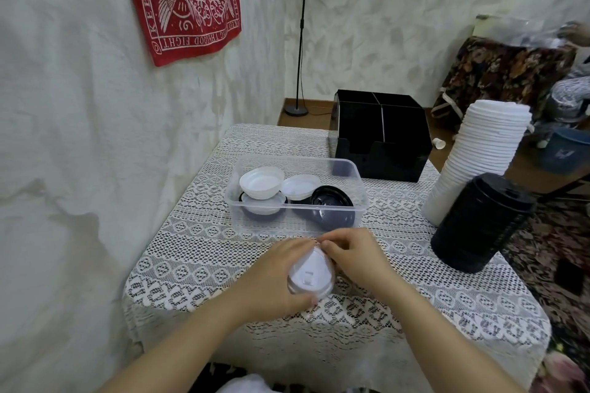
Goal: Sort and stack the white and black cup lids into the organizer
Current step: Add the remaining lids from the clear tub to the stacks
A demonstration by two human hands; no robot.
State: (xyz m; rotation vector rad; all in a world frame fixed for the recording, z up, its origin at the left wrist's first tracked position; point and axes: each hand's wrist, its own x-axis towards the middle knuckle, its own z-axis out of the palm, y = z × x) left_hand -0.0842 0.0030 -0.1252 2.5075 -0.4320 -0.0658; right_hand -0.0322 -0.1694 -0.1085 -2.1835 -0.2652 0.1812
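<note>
Over the near part of the table, my left hand (274, 277) grips a small stack of white lids (311, 276), tilted toward me. My right hand (354, 252) pinches the stack's upper edge with its fingertips. A clear plastic bin (297, 223) in the middle of the table holds several loose white lids (261, 183) and black lids (332, 201). The black divided organizer (381, 137) stands behind the bin. A tall leaning stack of white lids (479, 156) and a shorter stack of black lids (479, 223) stand at the table's right edge.
A white lace cloth (198, 265) covers the small table. The wall lies close on the left, with a red banner (185, 0) hanging on it. A lamp stand (298, 73) rises at the back. A patterned chair (498, 73) and a blue bucket (565, 150) are on the right.
</note>
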